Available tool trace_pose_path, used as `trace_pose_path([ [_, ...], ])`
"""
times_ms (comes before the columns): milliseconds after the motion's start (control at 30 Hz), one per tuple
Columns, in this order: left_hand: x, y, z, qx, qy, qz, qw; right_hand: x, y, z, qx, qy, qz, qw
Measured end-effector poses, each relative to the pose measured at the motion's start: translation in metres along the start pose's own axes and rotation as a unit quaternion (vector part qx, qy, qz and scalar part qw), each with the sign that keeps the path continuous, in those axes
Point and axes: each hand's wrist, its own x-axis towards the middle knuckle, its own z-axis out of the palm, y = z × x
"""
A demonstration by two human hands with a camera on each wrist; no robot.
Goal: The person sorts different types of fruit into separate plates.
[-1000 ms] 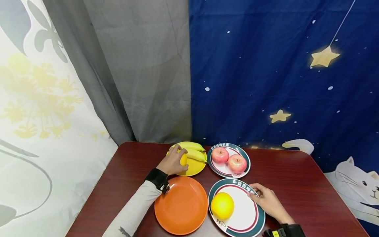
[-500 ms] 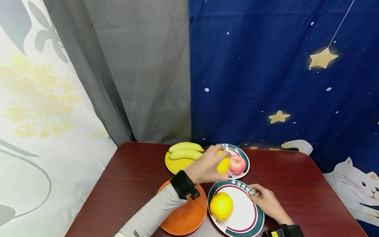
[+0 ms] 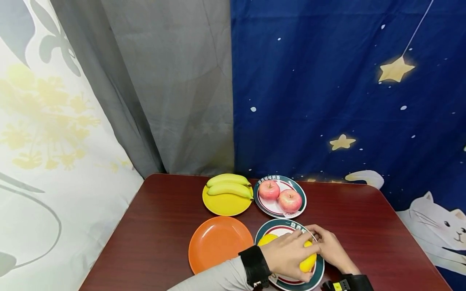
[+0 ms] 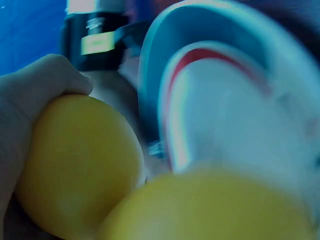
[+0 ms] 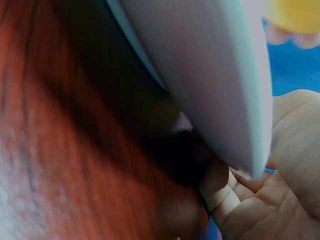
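Note:
My left hand [image 3: 287, 254] holds a yellow-skinned orange [image 3: 308, 258] over the right part of the green-rimmed white plate [image 3: 319, 271]. In the left wrist view the thumb curves round this orange [image 4: 75, 165]. A second orange [image 3: 267, 238] sits on the same plate, partly hidden behind the left hand; its blurred top [image 4: 210, 210] fills the bottom of the left wrist view. My right hand [image 3: 330, 245] grips the plate's right edge, fingers beneath the rim and thumb side above, as the right wrist view shows near the plate's underside [image 5: 210, 75].
An orange plate [image 3: 218, 242] lies to the left, partly under the left forearm. Behind it, a yellow plate [image 3: 225, 207] bears two bananas [image 3: 229, 189]. Beside that, a smaller green-rimmed plate [image 3: 299, 190] carries two apples [image 3: 290, 201]. Curtains rise behind the brown table [image 3: 156, 226].
The left hand has lifted the orange from the yellow plate and carried it rightward and nearer, past the apples, to over the large green-rimmed plate. The right hand has stayed at the rim.

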Motion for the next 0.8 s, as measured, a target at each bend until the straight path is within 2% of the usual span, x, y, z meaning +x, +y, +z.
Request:
trace_pose_path([
  [100, 0.000, 0.002, 0.008, 0.014, -0.038, -0.016, 0.9990, 0.002, -0.002, 0.000, 0.015, -0.007, 0.038, 0.999],
  [233, 0.002, 0.005, 0.014, 0.042, -0.073, -0.032, 0.9959, 0.003, -0.004, 0.000, 0.012, -0.011, 0.048, 0.999],
  [333, 0.002, 0.007, 0.015, 0.058, -0.078, -0.034, 0.9947, 0.003, -0.005, 0.000, 0.015, -0.014, 0.052, 0.998],
  [500, 0.001, 0.007, 0.016, 0.054, -0.082, -0.034, 0.9946, 0.001, -0.004, 0.002, 0.015, -0.012, 0.052, 0.998],
  [567, 0.000, 0.007, 0.013, 0.055, -0.068, -0.030, 0.9957, 0.001, -0.004, 0.001, 0.014, -0.010, 0.044, 0.999],
  [633, -0.002, 0.005, 0.007, 0.057, -0.033, -0.022, 0.9976, 0.000, -0.004, 0.000, 0.002, -0.009, 0.016, 1.000],
  [700, -0.008, 0.003, -0.006, 0.052, 0.006, -0.019, 0.9985, 0.002, -0.006, -0.004, -0.022, -0.009, -0.022, 0.999],
  [800, -0.023, -0.005, -0.036, 0.037, 0.073, -0.017, 0.9965, 0.010, -0.015, -0.016, -0.080, 0.006, -0.085, 0.993],
])
